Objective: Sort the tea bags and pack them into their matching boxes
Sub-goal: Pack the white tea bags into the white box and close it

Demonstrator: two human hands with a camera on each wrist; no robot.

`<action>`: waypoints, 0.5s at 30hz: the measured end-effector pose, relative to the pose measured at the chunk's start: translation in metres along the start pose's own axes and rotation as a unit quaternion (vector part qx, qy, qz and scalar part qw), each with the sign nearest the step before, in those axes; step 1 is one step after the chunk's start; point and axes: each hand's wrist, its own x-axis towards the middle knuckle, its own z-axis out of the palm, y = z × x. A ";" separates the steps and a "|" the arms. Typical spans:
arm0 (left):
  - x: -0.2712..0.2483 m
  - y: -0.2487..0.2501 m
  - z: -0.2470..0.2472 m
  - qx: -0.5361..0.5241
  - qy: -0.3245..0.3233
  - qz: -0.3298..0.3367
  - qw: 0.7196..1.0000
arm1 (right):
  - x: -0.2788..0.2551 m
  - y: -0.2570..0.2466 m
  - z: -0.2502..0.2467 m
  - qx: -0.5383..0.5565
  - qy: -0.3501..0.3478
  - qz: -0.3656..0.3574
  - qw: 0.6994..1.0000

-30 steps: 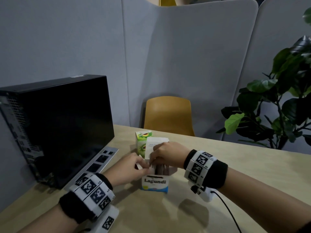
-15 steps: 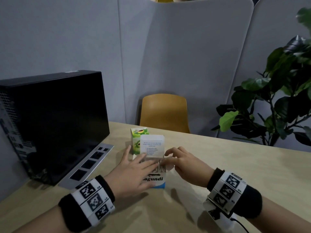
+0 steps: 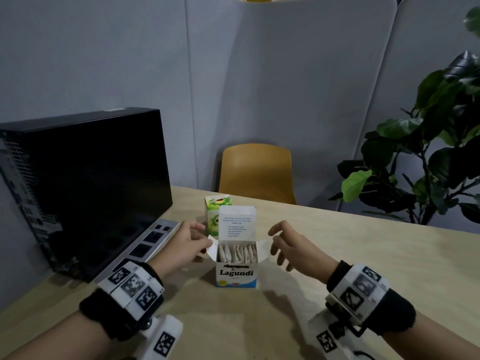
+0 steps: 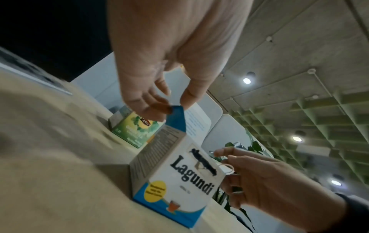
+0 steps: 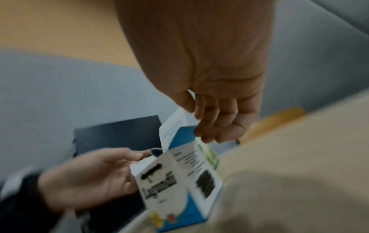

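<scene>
Head view showed the tea bags uncovered again, the left hand now pinching the box's 9 o'clock flap, the right hand slack at 3 o'clock: probably ready for closing.

Tea bags sit in the Lagundi box; another box stands behind.

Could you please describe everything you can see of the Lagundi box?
The Lagundi box is white cardboard with a blue base band, black lettering and a yellow round mark. It stands upright on the table, just in front of a green box. Its top is open: printed lid flap upright, side flaps splayed, tea bags standing in a row inside. The left hand pinches the left flap's tip; the right hand hovers beside the right flap.
</scene>
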 end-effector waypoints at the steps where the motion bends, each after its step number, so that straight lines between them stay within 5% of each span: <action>1: 0.000 0.000 0.001 -0.042 -0.007 0.003 0.999 | 0.001 0.000 0.002 0.110 -0.019 0.040 0.993; 3: 0.000 -0.001 0.003 -0.057 -0.031 0.030 0.997 | 0.003 0.000 0.008 0.262 -0.028 0.068 0.962; 6: -0.001 -0.005 0.009 -0.002 -0.071 0.060 0.996 | 0.008 -0.001 0.022 0.305 -0.023 0.077 0.949; 11: 0.003 -0.013 0.014 0.035 -0.071 0.036 0.996 | 0.016 -0.006 0.035 0.239 -0.060 0.088 0.965; 15: 0.001 -0.013 0.013 -0.020 -0.114 0.026 0.993 | 0.015 -0.010 0.030 0.136 -0.058 0.020 0.989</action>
